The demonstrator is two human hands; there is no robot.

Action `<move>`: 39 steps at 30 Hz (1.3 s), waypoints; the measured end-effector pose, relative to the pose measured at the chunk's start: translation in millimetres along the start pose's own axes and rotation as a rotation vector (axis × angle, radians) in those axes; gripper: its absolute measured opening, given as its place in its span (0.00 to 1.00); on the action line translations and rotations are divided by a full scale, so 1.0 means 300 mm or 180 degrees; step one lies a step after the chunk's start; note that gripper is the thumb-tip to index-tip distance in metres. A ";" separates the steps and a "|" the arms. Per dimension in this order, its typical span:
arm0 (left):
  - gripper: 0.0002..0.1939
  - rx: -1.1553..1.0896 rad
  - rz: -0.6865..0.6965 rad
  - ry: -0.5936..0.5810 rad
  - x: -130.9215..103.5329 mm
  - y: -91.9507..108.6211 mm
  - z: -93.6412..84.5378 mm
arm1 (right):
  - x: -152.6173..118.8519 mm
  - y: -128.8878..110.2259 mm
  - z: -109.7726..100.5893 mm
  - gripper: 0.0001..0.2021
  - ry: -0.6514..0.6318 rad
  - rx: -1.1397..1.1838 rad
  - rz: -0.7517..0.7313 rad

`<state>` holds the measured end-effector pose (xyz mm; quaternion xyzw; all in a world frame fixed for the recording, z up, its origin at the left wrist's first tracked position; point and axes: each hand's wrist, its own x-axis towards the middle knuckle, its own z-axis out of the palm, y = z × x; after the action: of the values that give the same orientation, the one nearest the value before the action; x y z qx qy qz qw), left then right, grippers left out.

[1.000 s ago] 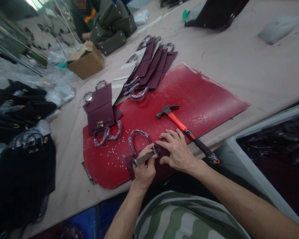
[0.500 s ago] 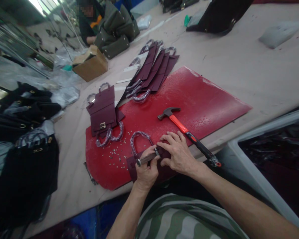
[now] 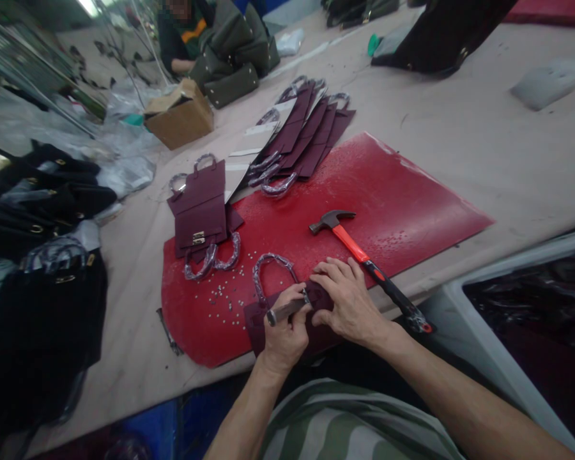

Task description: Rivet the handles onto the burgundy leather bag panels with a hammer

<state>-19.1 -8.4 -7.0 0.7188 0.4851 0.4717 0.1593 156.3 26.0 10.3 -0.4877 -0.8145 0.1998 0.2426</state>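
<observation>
My left hand [image 3: 286, 332] is closed round a short metal punch-like tool [image 3: 283, 312], its tip over a maroon leather piece [image 3: 255, 329] with a plastic-wrapped handle [image 3: 271, 258]. My right hand [image 3: 347, 297] rests on the same piece, fingers apart and bent, pressing on it beside the tool's tip. Beyond the right hand a claw hammer [image 3: 349, 243] with an orange and black handle lies on the red board [image 3: 397, 185]. Small metal bits [image 3: 223, 297] are scattered on the board to the left.
Maroon bag pieces [image 3: 201, 211] lie at the board's left edge, with a fanned stack [image 3: 301, 131] behind. Black bags [image 3: 52, 313] are at far left. A cardboard box [image 3: 182, 118] and a person [image 3: 184, 38] are at the back. A white-rimmed bin [image 3: 453, 306] stands at right.
The whole view has shifted slightly. The tool in my left hand is tilted a little differently, and both hands remain on the maroon piece.
</observation>
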 end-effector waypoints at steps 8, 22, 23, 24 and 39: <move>0.10 -0.0008 0.0006 -0.0253 0.025 -0.010 0.012 | 0.001 0.001 0.008 0.30 0.0001 -0.0057 -0.0066; 0.12 -0.0299 -0.0420 -0.0308 0.046 0.014 0.026 | 0.014 0.113 -0.240 0.06 -0.0345 0.0254 0.1808; 0.12 -0.0307 -0.0446 -0.0309 0.046 0.015 0.027 | 0.025 0.117 -0.246 0.07 -0.0438 0.0494 0.1894; 0.12 -0.0310 -0.0468 -0.0320 0.047 0.016 0.028 | 0.037 0.118 -0.251 0.07 -0.0552 0.0676 0.1930; 0.10 -0.0186 -0.0614 -0.0483 0.065 0.034 0.018 | -0.106 -0.152 -0.514 0.19 0.0668 -0.0142 0.0090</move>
<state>-7.3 4.4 7.4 0.6975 0.5246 0.4125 0.2610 228.4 -9.0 153.5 -0.5227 -0.7819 0.1328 0.3127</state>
